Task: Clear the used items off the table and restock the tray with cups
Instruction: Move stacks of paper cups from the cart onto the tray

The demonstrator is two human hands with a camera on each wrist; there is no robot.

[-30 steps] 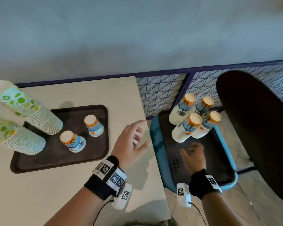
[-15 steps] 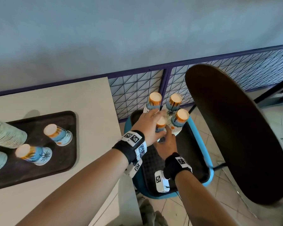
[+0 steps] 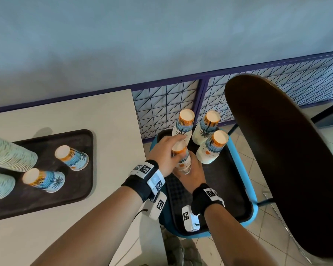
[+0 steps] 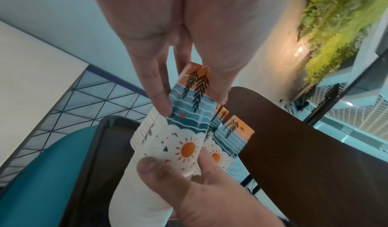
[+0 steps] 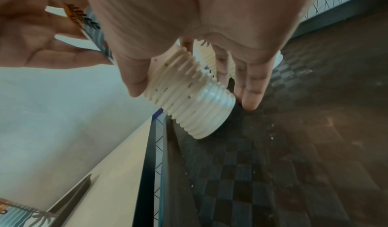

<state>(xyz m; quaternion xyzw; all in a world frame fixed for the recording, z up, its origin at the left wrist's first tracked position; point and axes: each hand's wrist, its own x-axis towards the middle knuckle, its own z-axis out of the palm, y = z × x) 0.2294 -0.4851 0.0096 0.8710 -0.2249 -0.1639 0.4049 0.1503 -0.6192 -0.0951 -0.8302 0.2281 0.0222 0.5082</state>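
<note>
At centre frame in the head view, your left hand point(image 3: 166, 152) pinches the top cup of the nearest cup stack point(image 3: 182, 160) while your right hand point(image 3: 193, 170) wraps its ribbed lower part, probably steadying it so one cup pulls free. That stack stands on the dark tray point(image 3: 236, 189) at lower right. Your hands hide the stack's base.

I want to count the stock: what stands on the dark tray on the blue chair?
On the dark tray stand four upside-down stacks of printed paper cups. The left hand and right hand grip the nearest stack, covering its base. Cups per stack cannot be counted.
</note>
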